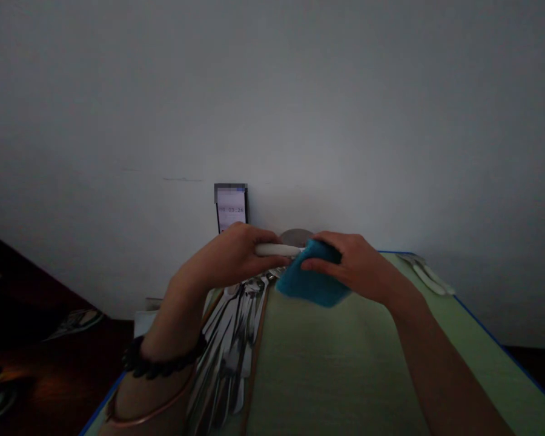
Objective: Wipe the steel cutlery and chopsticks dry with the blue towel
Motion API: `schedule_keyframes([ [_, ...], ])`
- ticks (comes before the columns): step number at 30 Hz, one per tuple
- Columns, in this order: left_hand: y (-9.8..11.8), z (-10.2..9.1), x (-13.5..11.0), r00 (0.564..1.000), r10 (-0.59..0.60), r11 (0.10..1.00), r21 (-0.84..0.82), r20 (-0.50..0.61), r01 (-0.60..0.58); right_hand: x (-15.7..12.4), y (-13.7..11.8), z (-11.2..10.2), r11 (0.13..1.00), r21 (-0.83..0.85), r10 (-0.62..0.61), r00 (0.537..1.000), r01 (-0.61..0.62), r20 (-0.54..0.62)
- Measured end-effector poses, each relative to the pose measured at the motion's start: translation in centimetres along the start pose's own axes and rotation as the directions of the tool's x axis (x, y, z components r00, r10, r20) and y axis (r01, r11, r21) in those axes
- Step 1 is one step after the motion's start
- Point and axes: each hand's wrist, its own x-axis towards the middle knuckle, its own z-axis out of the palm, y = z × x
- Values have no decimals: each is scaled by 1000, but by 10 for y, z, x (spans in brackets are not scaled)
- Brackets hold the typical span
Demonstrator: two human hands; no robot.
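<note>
My left hand (pixel 245 251) is closed around the white handle (pixel 279 249) of a utensil, held level above the table. The utensil's other end is covered by a blue cloth (pixel 315 278), so its kind cannot be made out. My right hand (pixel 352 260) pinches the cloth around that end, thumb in front, and a lower corner of the cloth hangs free. Below my left forearm lies a long pile of metal cutlery (pixel 229 357), partly hidden by the arm.
A phone (pixel 232 207) showing a timer leans on the wall behind my left hand. A round grey object (pixel 296 235) is partly hidden behind both hands. White-handled utensils (pixel 429 278) lie at the right of the green tabletop (pixel 336 369). A shoe (pixel 75 321) shows at left.
</note>
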Motion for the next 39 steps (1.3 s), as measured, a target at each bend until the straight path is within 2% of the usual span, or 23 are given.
schedule_keyframes([
  [2, 3, -1, 1, 999, 41, 999, -9, -10, -41, -1, -2, -4, 999, 46, 23, 997, -26, 77],
  [6, 12, 0, 3, 996, 85, 996, -26, -7, -85, -3, -5, -8, 990, 109, 79, 988, -94, 136],
  [14, 15, 8, 7, 989, 59, 996, -81, 138, -48, -5, 3, -13, 974, 189, 51, 937, -123, 346],
  [16, 14, 10, 7, 992, 43, 995, -95, 115, -33, -5, 5, -14, 972, 189, 65, 934, -139, 351],
  [21, 11, 12, 6, 993, 83, 980, -171, -88, -98, -5, 5, -14, 968, 194, 90, 946, -156, 311],
  [24, 11, 9, 4, 981, 149, 975, -145, -128, -167, -6, 6, -14, 948, 256, 106, 947, -188, 304],
  [27, 10, 6, 3, 971, 183, 972, -120, -151, -202, -8, 8, -14, 901, 351, 114, 919, -257, 378],
  [29, 8, 6, 2, 971, 183, 972, -122, -151, -202, -10, 9, -13, 878, 374, 119, 893, -298, 433],
  [31, 7, 6, 2, 974, 174, 973, -124, -142, -192, -11, 9, -13, 892, 342, 126, 888, -297, 443],
  [35, 10, 3, 1, 988, 134, 984, -110, -71, -141, -11, 5, -11, 959, 194, 123, 921, -206, 370],
  [39, 17, -3, 0, 991, 135, 986, -103, 19, -132, -10, 2, -9, 990, 50, 111, 947, -132, 303],
])
